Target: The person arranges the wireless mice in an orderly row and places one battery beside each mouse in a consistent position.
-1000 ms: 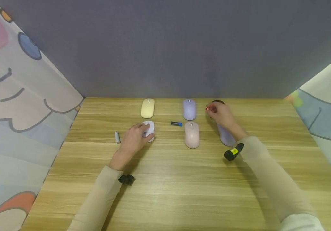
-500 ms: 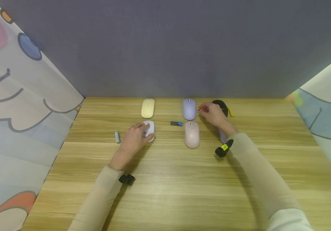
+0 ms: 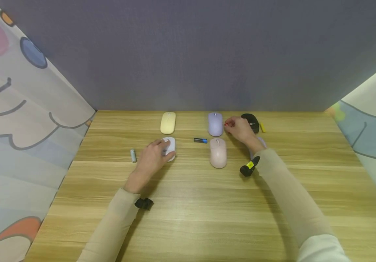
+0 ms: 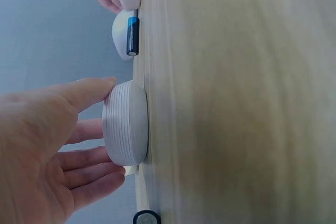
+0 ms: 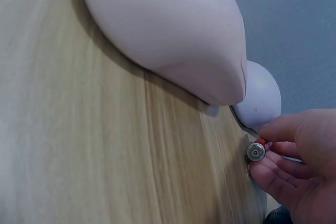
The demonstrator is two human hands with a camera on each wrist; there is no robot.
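My left hand [image 3: 149, 158] holds a white computer mouse [image 3: 172, 146] on the table, thumb on one side and fingers over and beside it. In the left wrist view the mouse's ribbed side [image 4: 122, 124] shows. My right hand [image 3: 241, 130] pinches a red battery [image 5: 256, 151] between thumb and fingertips, low over the table. That hand is between a lavender mouse [image 3: 215, 124] and a black mouse [image 3: 251, 122]. Below the lavender mouse sits a pink mouse [image 3: 218, 153]. A black-and-blue battery [image 3: 200, 140] lies between the white and pink mice.
Behind the white mouse is a yellow mouse [image 3: 168, 123]. A light grey-blue battery [image 3: 133, 155] lies left of my left hand. Right of the black mouse lies a yellow battery [image 3: 262, 127]. Another lavender mouse [image 3: 262, 142] is partly hidden under my right wrist. A grey panel [image 3: 188, 54] stands behind.
My right hand has moved left with the red battery, away from the black mouse toward the lavender mouse. The black mouse and yellow battery have come into sight. My left hand has stayed put.
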